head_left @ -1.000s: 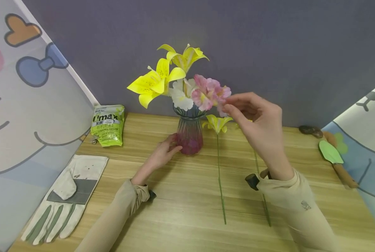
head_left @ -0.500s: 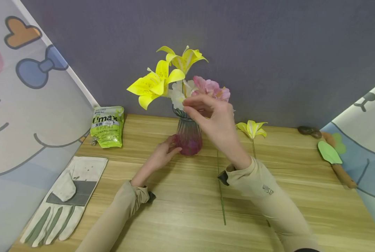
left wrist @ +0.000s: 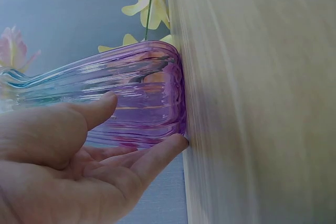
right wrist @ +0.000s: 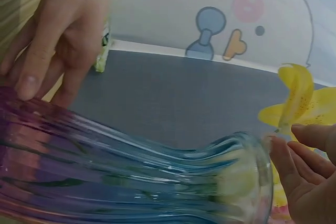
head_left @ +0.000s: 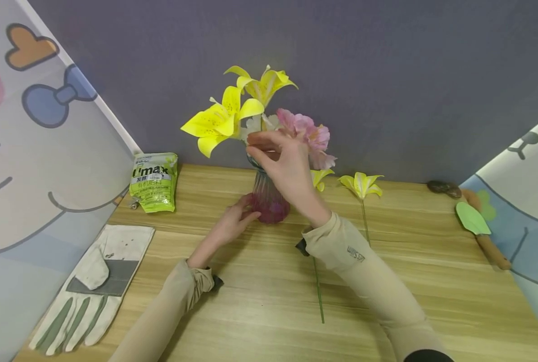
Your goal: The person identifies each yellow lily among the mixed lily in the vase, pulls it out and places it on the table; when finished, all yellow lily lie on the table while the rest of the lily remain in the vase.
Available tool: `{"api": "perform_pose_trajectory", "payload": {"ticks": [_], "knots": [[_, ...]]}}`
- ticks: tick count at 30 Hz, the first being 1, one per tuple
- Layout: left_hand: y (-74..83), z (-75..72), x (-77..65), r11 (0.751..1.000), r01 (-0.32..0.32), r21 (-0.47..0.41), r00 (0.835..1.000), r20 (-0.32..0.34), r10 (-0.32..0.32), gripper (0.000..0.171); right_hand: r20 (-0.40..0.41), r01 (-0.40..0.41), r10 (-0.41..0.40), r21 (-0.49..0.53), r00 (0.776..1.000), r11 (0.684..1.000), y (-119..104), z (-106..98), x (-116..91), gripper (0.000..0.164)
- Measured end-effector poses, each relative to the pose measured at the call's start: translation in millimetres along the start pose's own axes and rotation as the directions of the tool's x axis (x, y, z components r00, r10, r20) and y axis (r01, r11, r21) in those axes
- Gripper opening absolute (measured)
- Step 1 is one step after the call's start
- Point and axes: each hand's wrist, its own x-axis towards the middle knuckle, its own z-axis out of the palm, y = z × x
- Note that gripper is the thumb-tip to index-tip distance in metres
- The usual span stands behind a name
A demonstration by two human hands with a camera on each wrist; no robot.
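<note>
A ribbed glass vase (head_left: 267,200), blue at the neck and purple-pink at the base, stands upright on the table. In it are two yellow lilies (head_left: 225,118), a pink flower (head_left: 311,131) and a white flower (head_left: 252,123), partly hidden. My left hand (head_left: 234,221) holds the vase low on its left side; in the left wrist view the thumb lies along the purple glass (left wrist: 142,98) and the fingers go behind it. My right hand (head_left: 287,163) is at the vase mouth, before the white flower, with thumb and index fingertips slightly apart and nothing seen between them.
Right of the vase, two more yellow lilies (head_left: 361,186) on long green stems lie on the table. A green fertilizer bag (head_left: 154,183) and a work glove (head_left: 97,281) are at left. A small green trowel (head_left: 474,219) lies far right near dark stones (head_left: 444,189).
My right hand has moved left from the pink flower to the front of the white flower, now partly covering it. My left hand has stayed on the vase.
</note>
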Motion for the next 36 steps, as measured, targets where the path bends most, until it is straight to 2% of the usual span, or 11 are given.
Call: {"api": "perform_pose_trajectory", "payload": {"ticks": [4, 8, 12, 17, 24, 36], "knots": [[0.1, -0.7, -0.8, 1.0, -0.006, 0.007, 1.0, 0.007, 0.006, 0.059, 0.002, 0.015, -0.015, -0.016, 1.0, 1.0, 3.7, 4.4, 2.3, 0.021], [0.3, -1.3, -1.6, 1.0, -0.011, -0.021, 1.0, 0.016, 0.011, 0.059, 0.019, 0.029, -0.027, -0.087, 0.999, 0.996, 3.3, 8.0, 5.9, 0.022], [0.9, -1.5, -2.5, 1.0, 0.002, -0.028, 1.0, 0.021, -0.002, 0.061, 0.056, 0.028, -0.02, -0.155, 0.998, 0.988, 4.1, 11.5, 9.5, 0.023], [1.5, -0.7, -2.1, 1.0, 0.027, -0.002, 0.999, 0.026, -0.027, 0.062, 0.098, 0.012, 0.006, -0.186, 0.995, 0.983, 6.3, 14.5, 10.4, 0.021], [1.3, 0.4, 0.5, 0.999, 0.016, -0.033, 1.0, 0.023, -0.016, 0.061, 0.076, 0.036, -0.02, -0.21, 0.997, 0.977, 7.9, 14.6, 11.5, 0.017], [1.5, 0.5, 0.8, 1.0, 0.023, -0.014, 0.999, 0.024, -0.023, 0.062, 0.004, 0.098, -0.099, -0.231, 0.995, 0.968, 10.4, 14.2, 9.4, 0.011]]}}
